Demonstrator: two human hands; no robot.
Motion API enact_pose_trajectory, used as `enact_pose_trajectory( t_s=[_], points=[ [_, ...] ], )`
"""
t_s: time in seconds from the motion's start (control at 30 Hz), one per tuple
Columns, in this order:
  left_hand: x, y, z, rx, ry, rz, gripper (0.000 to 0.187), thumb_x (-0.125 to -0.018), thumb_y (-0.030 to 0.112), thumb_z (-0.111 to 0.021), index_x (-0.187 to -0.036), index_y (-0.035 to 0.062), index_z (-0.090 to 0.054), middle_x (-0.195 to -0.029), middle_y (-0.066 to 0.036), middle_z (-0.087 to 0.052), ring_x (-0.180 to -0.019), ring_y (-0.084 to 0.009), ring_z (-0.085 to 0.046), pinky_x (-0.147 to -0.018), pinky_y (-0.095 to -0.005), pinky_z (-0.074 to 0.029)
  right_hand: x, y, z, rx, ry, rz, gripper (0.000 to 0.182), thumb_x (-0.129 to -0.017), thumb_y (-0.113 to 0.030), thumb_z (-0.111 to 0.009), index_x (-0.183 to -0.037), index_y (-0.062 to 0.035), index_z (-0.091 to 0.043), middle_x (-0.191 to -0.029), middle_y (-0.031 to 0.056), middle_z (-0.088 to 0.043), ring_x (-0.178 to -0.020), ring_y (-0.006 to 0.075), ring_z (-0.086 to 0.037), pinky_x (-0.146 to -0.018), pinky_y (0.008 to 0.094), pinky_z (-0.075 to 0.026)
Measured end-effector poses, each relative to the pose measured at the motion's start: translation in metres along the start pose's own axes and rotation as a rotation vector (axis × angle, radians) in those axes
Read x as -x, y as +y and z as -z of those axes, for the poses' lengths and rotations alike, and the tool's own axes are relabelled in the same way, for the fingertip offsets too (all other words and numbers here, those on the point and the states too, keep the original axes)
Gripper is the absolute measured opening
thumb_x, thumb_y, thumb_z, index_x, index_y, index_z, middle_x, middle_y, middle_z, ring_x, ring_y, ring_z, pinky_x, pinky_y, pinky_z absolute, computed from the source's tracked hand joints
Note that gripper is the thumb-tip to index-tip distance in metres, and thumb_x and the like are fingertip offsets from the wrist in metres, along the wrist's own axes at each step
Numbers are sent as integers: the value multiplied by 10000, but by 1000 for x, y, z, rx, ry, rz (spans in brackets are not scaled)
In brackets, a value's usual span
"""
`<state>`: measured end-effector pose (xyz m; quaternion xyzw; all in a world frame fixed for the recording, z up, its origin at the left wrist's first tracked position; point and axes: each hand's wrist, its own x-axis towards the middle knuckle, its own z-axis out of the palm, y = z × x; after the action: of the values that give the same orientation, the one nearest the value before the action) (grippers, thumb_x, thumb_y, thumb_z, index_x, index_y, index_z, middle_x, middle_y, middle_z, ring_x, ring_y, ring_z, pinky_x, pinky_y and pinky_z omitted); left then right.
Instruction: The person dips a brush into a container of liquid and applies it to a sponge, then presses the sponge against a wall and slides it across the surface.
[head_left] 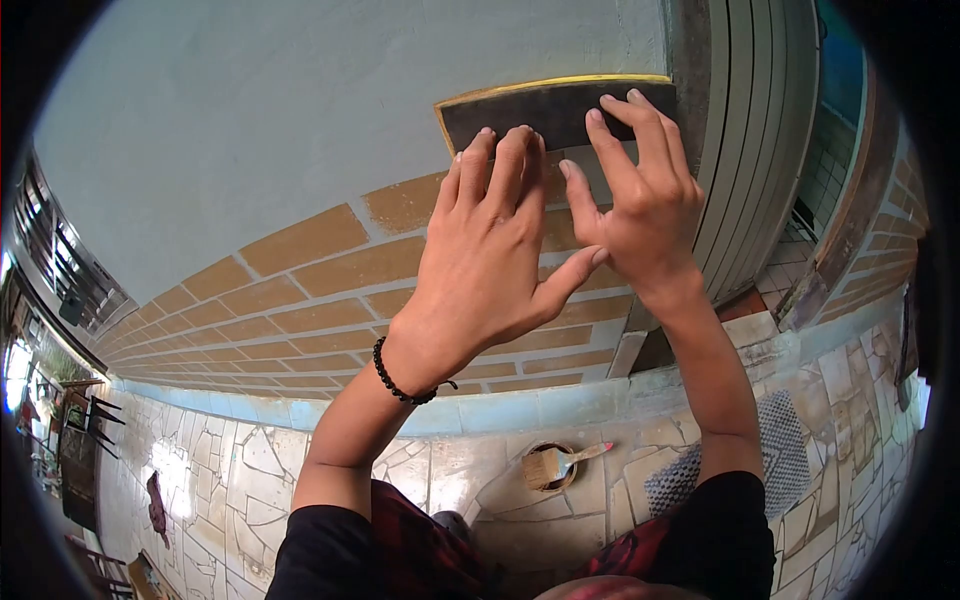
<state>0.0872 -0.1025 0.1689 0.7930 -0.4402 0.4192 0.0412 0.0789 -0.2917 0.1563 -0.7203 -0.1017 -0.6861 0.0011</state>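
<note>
A dark rectangular panel (560,112) with a yellow top edge and left edge lies against the wall, just above the painted brick pattern (310,240). My left hand (490,235) reaches up with its fingers stretched, fingertips on the lower left part of the panel and thumb apart. To its right, my right hand (645,190) has its fingers spread, with the fingertips against the right part of the panel. Neither hand is wrapped round anything. A black beaded bracelet (395,375) circles my left wrist. My fingers hide part of the panel's lower edge.
On the stone-tiled floor (240,450) below stands a round container (537,485) with a paintbrush (560,464) lying across it. A grey patterned mat (785,450) is to the right. A ridged door panel (750,130) borders the wall on the right.
</note>
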Motion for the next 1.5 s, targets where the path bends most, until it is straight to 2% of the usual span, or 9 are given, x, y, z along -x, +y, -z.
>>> enact_pose_trajectory(
  t_s=[0.17,0.27,0.37,0.7,0.8,1.0,1.07,1.27,1.5],
  points=[
    [1,2,6,50,11,29,930,-959,660,-602,-1475,-108,-504,-1567,-251,-383,-1430,-432,-358,-1192,-535,-370,-1,2,10,-104,-41,-40,373,-770,-132,-825,-1122,-16,-778,-1217,120,-697,-1180,351,-678,-898,431,-603],
    [1,3,7,28,6,25,923,-956,660,-606,-1477,-97,-512,-1578,-256,-380,-1430,-435,-365,-1192,-543,-369,0,2,12,-140,-43,-48,384,-770,-130,-824,-1132,-14,-776,-1202,129,-695,-1193,358,-669,-922,437,-595],
    [2,4,8,4,-2,17,906,-956,644,-613,-1472,-94,-519,-1579,-264,-378,-1432,-443,-365,-1189,-550,-371,-1,2,11,-80,-27,8,371,-771,-175,-828,-1095,-3,-771,-1179,125,-677,-1190,331,-664,-817,397,-633],
    [-1,4,-12,-10,12,20,896,-952,615,-612,-1448,-125,-522,-1590,-304,-339,-1439,-505,-344,-1188,-565,-365,3,0,-1,-20,-63,-7,452,-729,-163,-830,-1147,-9,-758,-1222,126,-651,-1249,338,-637,-810,400,-656],
    [-1,5,-7,17,7,28,890,-952,616,-614,-1469,-101,-517,-1601,-302,-329,-1438,-515,-343,-1192,-571,-359,2,0,3,-34,-77,-6,445,-728,-158,-828,-1140,-7,-758,-1226,127,-644,-1252,336,-631,-821,402,-652],
    [4,4,7,59,-25,20,859,-945,604,-637,-1555,19,-481,-1629,-280,-310,-1450,-501,-349,-1185,-585,-367,0,4,11,-125,-63,-3,439,-716,-127,-829,-1130,0,-760,-1230,122,-626,-1179,329,-631,-809,399,-632],
    [4,4,9,113,-14,21,872,-937,613,-622,-1538,-5,-490,-1615,-307,-325,-1437,-536,-367,-1185,-610,-345,0,4,13,-139,-71,-22,438,-712,-118,-830,-1127,2,-760,-1226,117,-623,-1155,326,-629,-814,401,-626],
    [4,7,8,88,-12,25,854,-924,606,-630,-1534,21,-506,-1619,-326,-334,-1433,-565,-382,-1185,-624,-334,-1,3,15,-115,-85,14,429,-724,-110,-828,-1130,10,-758,-1255,143,-653,-1234,356,-626,-940,431,-608],
    [1,4,2,15,-8,24,851,-917,629,-623,-1521,36,-529,-1611,-337,-362,-1461,-542,-362,-1218,-615,-278,1,0,11,-113,-127,-23,454,-729,-85,-833,-1163,13,-746,-1314,181,-677,-1336,373,-598,-1006,459,-589]
  ],
)
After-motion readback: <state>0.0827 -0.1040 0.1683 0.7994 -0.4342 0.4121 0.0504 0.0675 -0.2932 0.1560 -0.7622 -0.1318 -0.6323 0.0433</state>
